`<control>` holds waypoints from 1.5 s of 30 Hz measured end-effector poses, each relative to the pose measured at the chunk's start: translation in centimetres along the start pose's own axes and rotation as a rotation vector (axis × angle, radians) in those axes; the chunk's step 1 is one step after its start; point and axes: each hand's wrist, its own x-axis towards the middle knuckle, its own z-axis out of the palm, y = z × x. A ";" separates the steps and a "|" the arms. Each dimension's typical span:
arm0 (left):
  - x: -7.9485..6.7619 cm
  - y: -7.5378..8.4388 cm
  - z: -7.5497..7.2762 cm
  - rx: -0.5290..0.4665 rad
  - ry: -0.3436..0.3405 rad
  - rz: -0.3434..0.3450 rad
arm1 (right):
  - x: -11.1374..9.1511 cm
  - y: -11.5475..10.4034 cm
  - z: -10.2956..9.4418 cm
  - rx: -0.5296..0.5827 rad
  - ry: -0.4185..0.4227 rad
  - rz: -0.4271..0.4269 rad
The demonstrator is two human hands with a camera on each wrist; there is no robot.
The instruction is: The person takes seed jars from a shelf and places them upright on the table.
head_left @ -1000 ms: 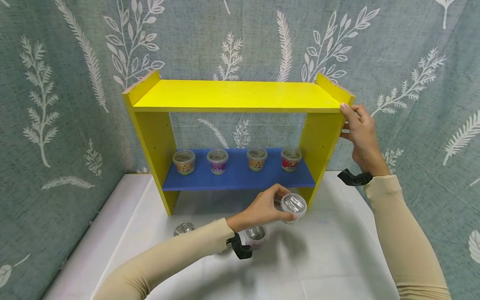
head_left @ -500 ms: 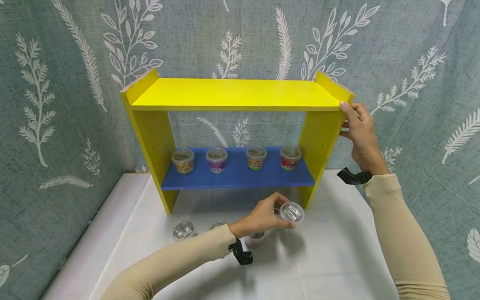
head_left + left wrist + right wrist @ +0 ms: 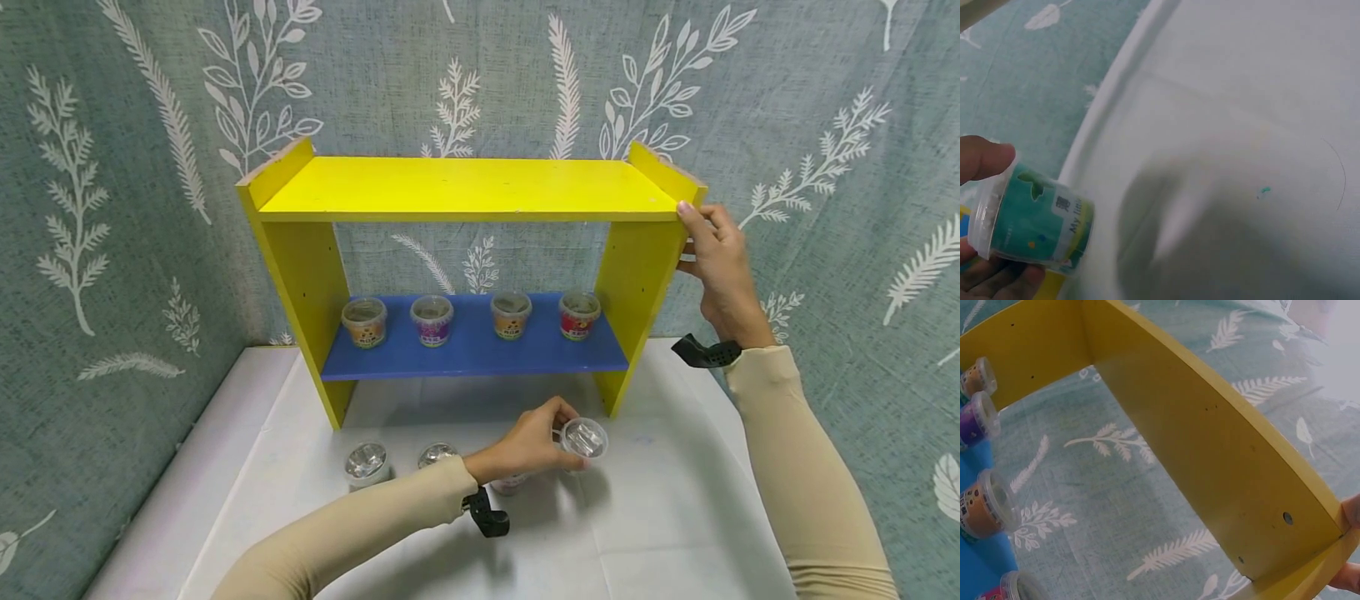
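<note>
My left hand point(image 3: 531, 442) grips a small clear tub point(image 3: 585, 438) by its sides, low over the white table in front of the shelf unit. Its green label point(image 3: 1035, 215) faces the left wrist camera, and through the clear lid something silvery shows. High on the right, my right hand point(image 3: 723, 267) holds the upper right corner of the yellow shelf unit point(image 3: 472, 187), thumb on the front edge and fingers round the outer side. Most of that hand is outside the right wrist view, where only fingertips point(image 3: 1347, 578) appear at the board's corner.
On the blue middle shelf point(image 3: 472, 360) stand several lidded tubs, among them a purple one point(image 3: 432, 322) and a red one point(image 3: 579, 317). On the white table point(image 3: 660, 517) are two silvery-topped tubs point(image 3: 367, 463) and a third tub point(image 3: 508, 484), partly hidden by the left wrist. Patterned curtains hang behind.
My left hand has lowered the tub toward the table and slightly toward me, out from in front of the shelf's lower opening. The right hand keeps its hold on the shelf corner.
</note>
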 end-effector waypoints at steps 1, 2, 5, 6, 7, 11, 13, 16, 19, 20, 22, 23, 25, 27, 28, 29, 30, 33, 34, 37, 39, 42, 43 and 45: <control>0.0 0.0 0.1 0.012 -0.003 -0.004 | 0.0 0.0 0.0 0.005 -0.001 0.000; 0.0 -0.1 0.2 0.025 -0.006 -0.009 | 0.0 0.0 0.0 0.008 -0.003 0.000; 0.1 -0.3 0.4 0.074 -0.007 -0.028 | -0.1 0.0 0.0 0.016 -0.008 0.000; 0.1 -0.4 0.5 0.091 -0.008 -0.035 | -0.1 0.1 0.0 0.014 -0.010 0.000; 0.2 -0.5 0.6 0.102 -0.009 -0.039 | -0.1 0.1 0.0 0.020 -0.010 0.002; 0.4 -0.7 1.0 0.115 -0.016 -0.038 | 0.0 0.2 0.1 0.004 -0.002 -0.003; 0.4 -0.9 1.1 0.120 -0.019 -0.033 | 0.1 0.2 0.1 0.001 0.004 -0.005; 0.5 -1.0 1.3 0.118 -0.026 -0.041 | 0.1 0.2 0.1 0.009 0.013 -0.007; 0.6 -1.0 1.4 0.122 -0.024 -0.056 | 0.1 0.3 0.1 0.023 0.015 -0.006; 0.7 -1.0 1.5 0.123 -0.022 -0.060 | 0.1 0.3 0.1 0.027 0.016 -0.006; 0.8 -1.0 1.5 0.128 -0.016 -0.065 | 0.1 0.3 0.0 0.035 0.015 -0.006; 0.9 -1.0 1.6 0.135 -0.013 -0.064 | 0.1 0.3 0.0 0.039 0.013 -0.005; 1.0 -1.0 1.6 0.146 -0.011 -0.061 | 0.1 0.3 0.0 0.044 0.012 -0.004; 1.1 -1.0 1.6 0.157 -0.015 -0.058 | 0.1 0.2 0.0 0.049 0.009 0.001; 1.2 -1.1 1.5 0.169 -0.018 -0.052 | 0.1 0.1 0.1 0.049 0.009 0.002; 1.3 -1.1 1.5 0.182 -0.023 -0.046 | 0.1 0.1 0.1 0.049 0.008 0.005; 1.3 -1.2 1.5 0.190 -0.029 -0.040 | 0.1 0.0 0.1 0.046 0.007 0.006; 1.5 -1.3 1.4 0.221 -0.047 -0.034 | 0.0 0.0 0.2 0.038 0.006 0.009; 1.5 -1.3 1.3 0.231 -0.052 -0.036 | 0.0 0.0 0.2 0.035 0.004 0.011; 1.5 -1.3 1.1 0.247 -0.057 -0.045 | 0.1 0.1 0.2 0.025 -0.001 0.013; 1.5 -1.2 1.0 0.253 -0.058 -0.050 | 0.1 0.1 0.2 0.024 -0.003 0.012; 1.6 -1.0 0.8 0.264 -0.054 -0.048 | 0.1 0.2 0.1 0.033 -0.001 0.006; 1.6 -1.0 0.8 0.267 -0.053 -0.045 | 0.1 0.2 0.1 0.033 0.000 0.005; 1.7 -0.9 0.7 0.278 -0.052 -0.043 | 0.1 0.2 0.1 0.031 0.001 0.004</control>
